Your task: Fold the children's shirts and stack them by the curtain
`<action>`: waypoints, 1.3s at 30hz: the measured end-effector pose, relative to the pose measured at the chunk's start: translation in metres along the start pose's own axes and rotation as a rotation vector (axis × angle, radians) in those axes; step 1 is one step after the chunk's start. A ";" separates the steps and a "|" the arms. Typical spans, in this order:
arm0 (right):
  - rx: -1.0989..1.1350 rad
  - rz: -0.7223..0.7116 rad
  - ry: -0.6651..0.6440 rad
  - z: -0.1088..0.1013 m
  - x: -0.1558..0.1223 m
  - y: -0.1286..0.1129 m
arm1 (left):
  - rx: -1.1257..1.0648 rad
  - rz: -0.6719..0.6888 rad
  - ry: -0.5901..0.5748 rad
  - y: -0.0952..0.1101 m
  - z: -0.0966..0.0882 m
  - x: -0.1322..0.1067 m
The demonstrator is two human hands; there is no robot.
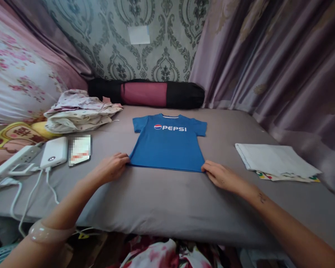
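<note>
A small blue T-shirt (169,149) with a white PEPSI print lies spread flat on the grey sheet, its neck pointing away from me and its hem towards me. My left hand (116,165) pinches the left corner of the hem. At the right corner of the hem, my right hand (216,173) has its fingers closed on the fabric. The hem runs straight between the two hands. Both short sleeves lie out to the sides.
Folded white cloth (276,160) lies at the right. On the left are a power strip (15,165), a white power bank (54,152) with cables, a phone-like item (80,150) and crumpled fabric (78,111). A black and maroon roll (145,93) lies along the wall.
</note>
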State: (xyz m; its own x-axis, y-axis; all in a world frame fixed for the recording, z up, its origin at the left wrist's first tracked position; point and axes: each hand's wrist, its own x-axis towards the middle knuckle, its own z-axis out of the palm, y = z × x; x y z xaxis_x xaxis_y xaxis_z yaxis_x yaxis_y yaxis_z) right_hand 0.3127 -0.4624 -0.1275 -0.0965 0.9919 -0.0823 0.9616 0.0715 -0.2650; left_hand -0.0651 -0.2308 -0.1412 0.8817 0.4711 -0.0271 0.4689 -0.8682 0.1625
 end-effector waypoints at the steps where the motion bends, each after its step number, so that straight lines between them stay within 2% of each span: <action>1: 0.005 0.002 -0.017 -0.004 0.001 0.001 | -0.002 0.006 -0.008 -0.001 -0.003 0.001; 5: 0.021 0.018 -0.096 -0.016 0.019 -0.003 | 0.014 -0.014 -0.005 0.006 -0.014 0.020; 7: 0.030 0.009 -0.057 -0.014 0.037 -0.011 | 0.032 -0.030 0.039 0.019 -0.012 0.040; 11: -0.008 0.009 0.129 0.012 0.079 -0.033 | -0.002 0.075 0.142 0.059 0.014 0.088; 13: -0.045 0.010 0.116 0.029 0.095 -0.038 | -0.017 0.112 0.155 0.075 0.032 0.108; 15: -0.056 0.034 0.096 0.042 0.106 -0.036 | -0.024 0.080 0.141 0.080 0.047 0.123; 18: -0.068 0.088 0.111 0.050 0.114 -0.023 | -0.020 0.002 0.139 0.066 0.058 0.136; 23: -0.105 0.247 0.187 0.047 0.115 0.004 | 0.018 -0.150 0.191 0.015 0.058 0.141; 26: -0.127 0.338 0.209 0.047 0.115 0.010 | 0.019 -0.215 0.236 -0.006 0.059 0.139; 28: -0.148 0.359 0.221 0.048 0.118 0.008 | 0.015 -0.239 0.250 -0.007 0.060 0.141; 31: -0.148 0.309 0.212 0.049 0.130 -0.001 | 0.011 -0.246 0.223 0.007 0.062 0.154; 35: -0.082 0.265 0.155 0.045 0.161 -0.008 | -0.008 -0.183 0.160 0.027 0.058 0.186; 39: -0.041 0.302 0.157 0.039 0.199 0.004 | -0.022 -0.188 0.152 0.027 0.052 0.219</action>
State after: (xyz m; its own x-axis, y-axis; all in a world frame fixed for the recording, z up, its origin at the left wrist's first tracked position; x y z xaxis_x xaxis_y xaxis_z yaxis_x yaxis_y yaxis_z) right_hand 0.2874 -0.2687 -0.1822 0.2319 0.9727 -0.0012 0.9505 -0.2269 -0.2122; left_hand 0.1436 -0.1586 -0.1946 0.7601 0.6436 0.0894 0.6212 -0.7602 0.1905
